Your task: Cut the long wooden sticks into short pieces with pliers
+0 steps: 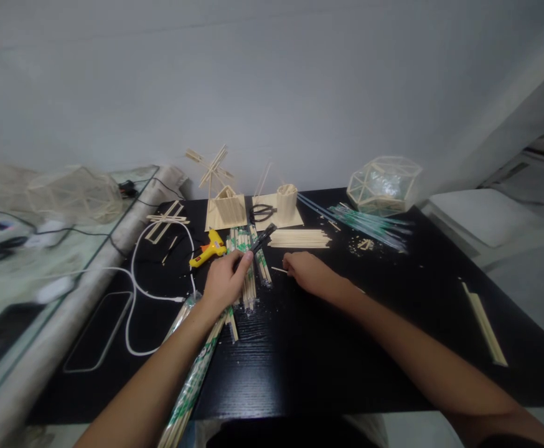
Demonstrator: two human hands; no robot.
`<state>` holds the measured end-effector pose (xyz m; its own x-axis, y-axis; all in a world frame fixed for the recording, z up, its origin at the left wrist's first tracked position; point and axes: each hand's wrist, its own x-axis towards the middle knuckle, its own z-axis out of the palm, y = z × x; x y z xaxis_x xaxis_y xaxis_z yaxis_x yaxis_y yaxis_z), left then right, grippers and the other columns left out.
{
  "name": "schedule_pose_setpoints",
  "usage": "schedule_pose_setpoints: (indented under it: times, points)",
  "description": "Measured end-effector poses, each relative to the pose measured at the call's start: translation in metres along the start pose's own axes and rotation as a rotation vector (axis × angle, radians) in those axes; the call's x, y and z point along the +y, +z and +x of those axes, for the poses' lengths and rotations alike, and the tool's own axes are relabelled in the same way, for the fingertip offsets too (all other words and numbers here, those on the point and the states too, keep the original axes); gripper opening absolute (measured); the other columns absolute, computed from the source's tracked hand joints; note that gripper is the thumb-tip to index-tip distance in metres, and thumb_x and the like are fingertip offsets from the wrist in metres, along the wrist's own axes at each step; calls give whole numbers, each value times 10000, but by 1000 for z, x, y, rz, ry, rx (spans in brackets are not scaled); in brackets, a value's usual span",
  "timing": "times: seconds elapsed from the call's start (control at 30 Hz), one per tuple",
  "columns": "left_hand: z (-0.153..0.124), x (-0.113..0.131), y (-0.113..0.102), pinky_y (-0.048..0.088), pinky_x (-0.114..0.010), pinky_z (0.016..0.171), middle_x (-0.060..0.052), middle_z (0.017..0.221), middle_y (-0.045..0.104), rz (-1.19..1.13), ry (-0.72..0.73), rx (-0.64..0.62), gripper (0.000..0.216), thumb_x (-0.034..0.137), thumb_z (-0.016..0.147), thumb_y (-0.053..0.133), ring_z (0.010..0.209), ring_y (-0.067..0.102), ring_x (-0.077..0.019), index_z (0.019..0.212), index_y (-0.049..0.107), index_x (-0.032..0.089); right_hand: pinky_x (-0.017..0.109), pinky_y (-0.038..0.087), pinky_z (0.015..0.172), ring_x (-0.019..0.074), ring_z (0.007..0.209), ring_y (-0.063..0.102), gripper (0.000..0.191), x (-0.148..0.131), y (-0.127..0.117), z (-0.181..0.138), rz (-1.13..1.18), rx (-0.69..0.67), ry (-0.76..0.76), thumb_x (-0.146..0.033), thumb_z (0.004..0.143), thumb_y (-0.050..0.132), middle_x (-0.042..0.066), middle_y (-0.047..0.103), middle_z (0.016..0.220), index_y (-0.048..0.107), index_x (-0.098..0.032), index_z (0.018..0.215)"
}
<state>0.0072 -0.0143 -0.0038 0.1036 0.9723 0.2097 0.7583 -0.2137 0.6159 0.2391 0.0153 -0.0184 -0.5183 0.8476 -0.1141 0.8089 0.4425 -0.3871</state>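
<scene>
Left hand (225,280) clamped on black tool (263,239), projecting forward and right; right hand (313,272) pinching thin stick (278,269), protruding leftward.

The black rectangular desk (272,370) shows fine streaked grain. Bright yellow marks the pistol-shaped plastic glue gun (210,249), pale cream the slim wooden sticks (300,238), and green print patterns the long clear plastic wrapper (196,377).

Over a black, grained tabletop (257,382) I see the left hand (225,280), beside a yellow plastic glue gun (209,248), gripping a slim black tool (263,239), and the right hand (310,271) pinching a thin pale wooden stick (278,269).
</scene>
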Motion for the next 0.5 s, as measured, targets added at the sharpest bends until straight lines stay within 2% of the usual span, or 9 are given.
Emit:
schedule_pose_setpoints:
  times: [0.1, 0.17, 0.27, 0.4, 0.5]
  points:
    - [0, -1, 0, 429, -308, 712, -58, 800, 707, 23, 8, 8, 521, 578, 1009, 364, 780, 656, -226, 805, 653, 195, 314, 418, 796, 263, 952, 631, 292, -8, -2, -6, -83, 20, -15, 50, 850, 522, 163, 705, 1009, 657, -110, 1054]
    - [0, -1, 1, 442, -316, 743, -65, 840, 717, 36, 11, 17, 513, 580, 1008, 368, 818, 664, -235, 855, 667, 192, 322, 432, 857, 262, 997, 610, 310, -12, -9, -10, -11, 66, -80, 57, 842, 508, 171, 680, 1060, 643, -113, 1063]
    - [-1, -2, 1, 457, -338, 803, -84, 928, 728, 50, 31, 42, 501, 572, 1010, 370, 890, 668, -252, 958, 677, 180, 327, 451, 897, 229, 995, 594, 252, -16, -24, -13, 260, 186, -174, -39, 935, 460, 129, 653, 1091, 626, -154, 1087]
    - [-2, -3, 1, 469, -360, 859, -106, 1030, 731, 54, 56, 61, 488, 556, 1010, 376, 972, 665, -268, 1059, 670, 169, 317, 474, 812, 195, 855, 584, 188, -21, -34, -13, 593, 310, -141, -207, 991, 469, 58, 653, 966, 640, -192, 1067]
    - [-4, -2, 1, 476, -375, 894, -118, 1067, 727, 44, 77, 56, 492, 550, 1009, 371, 1007, 664, -275, 1096, 661, 162, 306, 489, 787, 187, 838, 604, 181, -25, -32, -12, 804, 340, -130, -316, 995, 510, 44, 668, 942, 642, -200, 1039]
